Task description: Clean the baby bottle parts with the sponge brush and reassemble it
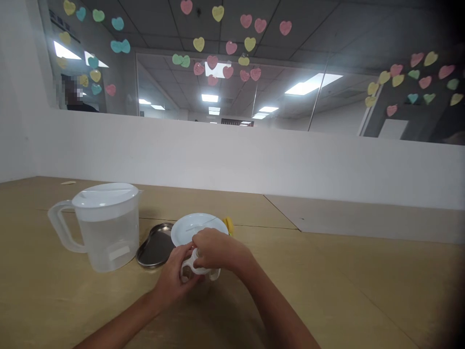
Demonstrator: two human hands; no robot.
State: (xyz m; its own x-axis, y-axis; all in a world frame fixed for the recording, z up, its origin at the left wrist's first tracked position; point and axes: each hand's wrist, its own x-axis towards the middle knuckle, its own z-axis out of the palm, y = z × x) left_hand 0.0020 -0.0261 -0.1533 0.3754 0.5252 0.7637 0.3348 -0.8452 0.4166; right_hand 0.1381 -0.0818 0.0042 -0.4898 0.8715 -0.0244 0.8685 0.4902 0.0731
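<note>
A small white holder with ring-like openings [189, 264] is between my hands, low over the table. My left hand [175, 275] grips it from the left side, fingers wrapped round its edge. My right hand [214, 248] is closed over its top, fingers curled down; whatever they pinch is hidden. Behind my hands lies a white plate [185, 227], partly covered by my right hand, with a thin clear stick on it. A yellow object [228, 225] shows at the plate's right edge.
On the left stands a large clear pitcher with a white lid [109, 232]. A kidney-shaped metal tray [155, 248] lies between it and the plate. The wooden table [327, 291] meets a white wall below a window with heart-shaped notes. A person shows beyond the glass at the left.
</note>
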